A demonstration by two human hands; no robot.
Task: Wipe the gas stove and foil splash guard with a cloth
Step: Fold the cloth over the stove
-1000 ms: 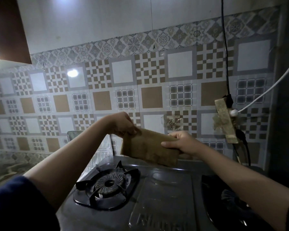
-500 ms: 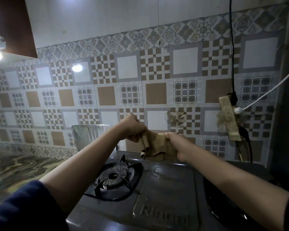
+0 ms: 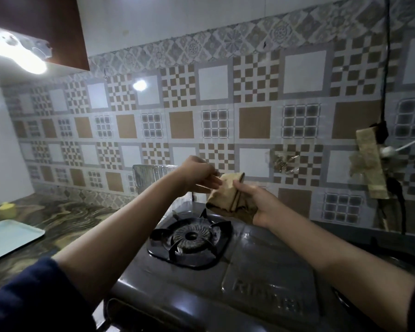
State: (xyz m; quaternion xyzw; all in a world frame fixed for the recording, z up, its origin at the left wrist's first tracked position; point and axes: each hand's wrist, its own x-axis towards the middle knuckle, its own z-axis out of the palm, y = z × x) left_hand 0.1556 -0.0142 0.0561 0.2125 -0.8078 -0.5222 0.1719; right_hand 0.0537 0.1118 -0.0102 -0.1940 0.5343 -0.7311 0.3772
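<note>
Both hands meet above the back of the gas stove (image 3: pixel 249 271), each reaching forward on a bare forearm with a dark sleeve at the near edge of the view. The right hand (image 3: pixel 259 204) has its fingers and thumb curled around the lower right part of a folded tan cloth (image 3: pixel 228 195), gripping it from the side. The left hand (image 3: pixel 197 174) pinches the cloth's upper left corner between thumb and fingertips, its other fingers loosely bent. The cloth is folded into a thick wad with dark creases and a darker, soiled lower edge, held in the air clear of the stove top. Below it, the left burner (image 3: pixel 191 237) sits in its black pan support on the dark, glossy stove. To the left, the marbled table (image 3: pixel 65 221) carries a pale tray (image 3: pixel 7 238) and a yellow-green object (image 3: pixel 7 207) too blurred to identify. Just behind the left wrist, the foil splash guard (image 3: pixel 146 176) stands upright against the patterned tile wall (image 3: pixel 249 104).
</note>
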